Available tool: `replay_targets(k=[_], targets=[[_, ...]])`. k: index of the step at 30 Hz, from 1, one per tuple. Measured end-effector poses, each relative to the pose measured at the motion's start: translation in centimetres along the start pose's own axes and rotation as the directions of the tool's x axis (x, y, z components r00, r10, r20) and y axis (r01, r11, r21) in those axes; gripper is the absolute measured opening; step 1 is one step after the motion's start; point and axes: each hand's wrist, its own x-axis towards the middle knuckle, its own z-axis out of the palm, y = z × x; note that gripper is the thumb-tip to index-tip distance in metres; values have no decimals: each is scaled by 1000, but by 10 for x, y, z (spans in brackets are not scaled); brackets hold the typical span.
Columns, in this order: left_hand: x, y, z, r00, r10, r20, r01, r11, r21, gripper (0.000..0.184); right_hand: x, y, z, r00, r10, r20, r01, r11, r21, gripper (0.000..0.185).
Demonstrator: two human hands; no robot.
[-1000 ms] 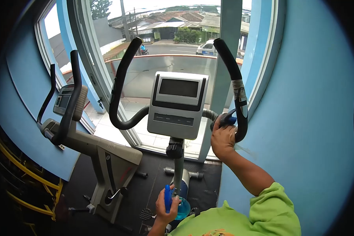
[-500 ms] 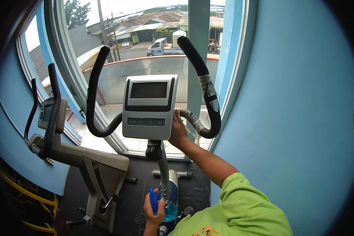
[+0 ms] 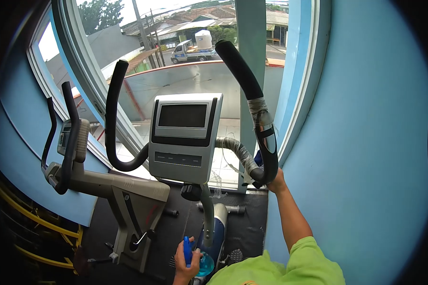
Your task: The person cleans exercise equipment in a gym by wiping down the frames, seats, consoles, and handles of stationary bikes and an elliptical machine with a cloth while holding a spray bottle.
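Note:
My left hand (image 3: 186,262) is closed around a spray bottle (image 3: 205,264) with a blue trigger head and clear blue liquid inside, low in front of the exercise bike's post. My right hand (image 3: 277,182) is at the lower bend of the bike's right handlebar (image 3: 269,159). A dark blue cloth (image 3: 258,158) shows behind that bend, pressed against the bar by this hand; most of its fingers are hidden. Clear plastic wrap (image 3: 238,148) covers parts of the bar. The grey console (image 3: 181,159) with a dark screen stands between the two handlebars.
A second exercise bike (image 3: 123,194) stands at the left. Yellow metal frames (image 3: 38,223) are at the lower left. A blue wall (image 3: 361,142) rises close on the right. Ahead, an open doorway looks onto a metal barrier (image 3: 190,90) and a street with a truck (image 3: 190,51).
My right hand has moved from beside the console, right along the handlebar to its outer bend. My left hand still holds the spray bottle. The view has shifted slightly.

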Motion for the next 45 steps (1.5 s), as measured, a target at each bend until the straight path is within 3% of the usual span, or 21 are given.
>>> replay_targets(k=[1, 2, 3, 5, 7, 10, 12, 16, 18, 19, 22, 23, 26, 28, 30, 32, 36, 40, 42, 44, 45], targets=[[2, 4, 2, 1000, -24, -5, 24, 1000, 7, 45, 32, -7, 4, 954, -247, 172, 298, 848, -437, 34], [3, 5, 4, 999, -33, -17, 33, 999, 14, 45, 79, 0, 0, 936, -167, 309, 285, 876, -390, 40], [3, 6, 7, 1000, -21, -20, 21, 1000, 8, 45, 125, 6, -4, 894, -84, 439, 256, 902, -349, 45], [1, 12, 11, 999, -22, -39, 22, 1000, 4, 45, 154, -13, 57, 825, 315, 470, -245, 947, -206, 53], [-1, 23, 13, 998, -68, -3, 68, 998, 17, 40, 140, -37, 128, 767, 477, 429, -220, 824, -522, 54], [-7, 12, 16, 997, -76, -10, 76, 996, 37, 41, 144, -31, 118, 724, 540, 428, -211, 765, -608, 53], [-8, 9, 17, 996, -86, -17, 86, 996, 20, 41, 102, -47, 121, 745, 480, 463, -168, 808, -565, 50], [-12, 0, 11, 997, -61, -42, 61, 998, 15, 40, 41, -35, 51, 937, 149, 317, -142, 989, -45, 51], [-13, -3, 5, 994, -77, -73, 78, 997, -1, 42, -17, -41, 54, 968, -55, 246, 93, 985, -145, 47], [-13, -3, 2, 992, -90, -87, 89, 996, -15, 44, -46, -39, 61, 973, -72, 221, 83, 996, -41, 48], [-7, 4, -7, 991, -79, -108, 81, 997, 17, 43, -102, -17, 27, 998, -25, 54, -5, 873, 488, 53], [-5, 6, -9, 991, -88, -105, 89, 996, 8, 43, -114, -13, 28, 997, -71, 29, 51, 896, 441, 50], [1, 8, -14, 994, -64, -91, 63, 998, -11, 43, -150, -18, 59, 993, 86, -87, -75, 990, 121, 40], [2, 14, -16, 998, -31, -54, 30, 999, -16, 42, -145, 16, 48, 929, 371, -11, -362, 911, 199, 38], [2, 21, -17, 999, 11, -47, -12, 1000, -20, 42, -152, 22, 102, 977, 203, -71, -203, 979, 2, 34], [-3, 19, -17, 998, 39, -46, -41, 999, -31, 42, -142, 33, 129, 992, -122, -23, 116, 977, -181, 39], [-22, 14, -19, 994, 69, -83, -70, 997, -14, 42, -68, 31, 175, 705, -708, 35, 689, 673, -269, 40], [-46, 8, -20, 989, 1, -148, -4, 1000, -19, 40, -5, 28, 195, 846, -503, 176, 510, 860, 6, 46], [-55, 2, -20, 984, 3, -180, -7, 1000, -22, 39, -30, 61, 207, 852, -509, 124, 508, 860, 47, 42], [-60, 0, -22, 971, -64, -230, 49, 996, -71, 39, -55, 105, 199, 751, -587, 302, 657, 712, -248, 41], [-60, 1, -23, 970, -67, -233, 62, 998, -31, 38, -76, 119, 203, 783, -534, 317, 617, 730, -293, 39]])
